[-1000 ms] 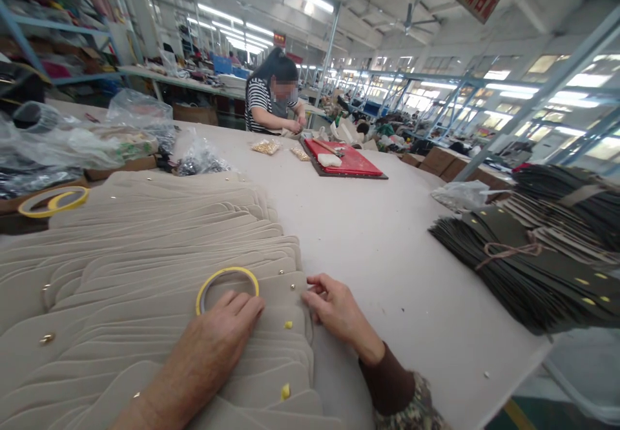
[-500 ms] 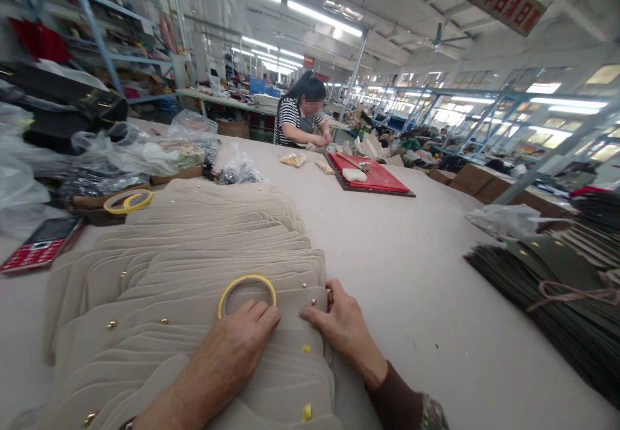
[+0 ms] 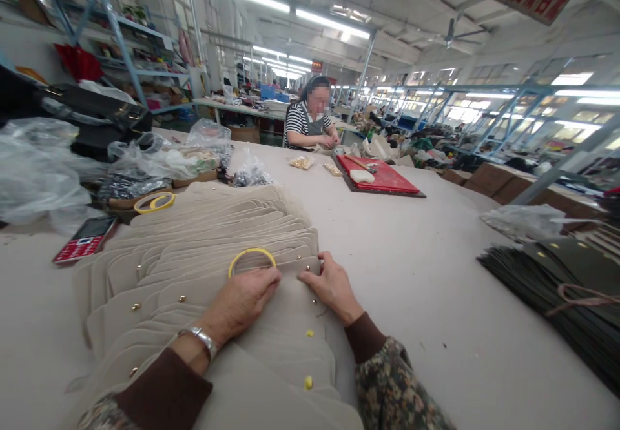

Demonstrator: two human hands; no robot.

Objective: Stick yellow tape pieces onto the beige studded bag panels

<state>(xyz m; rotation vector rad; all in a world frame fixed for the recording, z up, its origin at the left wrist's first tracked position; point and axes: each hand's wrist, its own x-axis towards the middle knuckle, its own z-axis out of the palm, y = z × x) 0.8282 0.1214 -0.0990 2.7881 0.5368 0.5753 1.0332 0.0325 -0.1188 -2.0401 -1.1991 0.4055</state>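
Overlapping flat beige pieces, like cut leather or fabric panels with rounded corners, spread in a long fanned row before me. Some carry small gold studs, and a few near my right side have yellow tabs. My left hand is closed on a roll of yellow tape, low over the pieces; its fingertips are partly hidden. At the right edge of the row, my right hand grips a beige piece, thumb on top beside a gold stud, other fingers at the edge.
A red phone and another tape roll lie left, near plastic bags. Farther back are a red board and small bags of gold parts. A co-worker sits across the table. Dark tied pieces lie right.
Both hands have moved slightly away from me along the row, the tape roll going with my left hand. My view has shifted a little, showing more of both sleeves. The co-worker's head has lifted.
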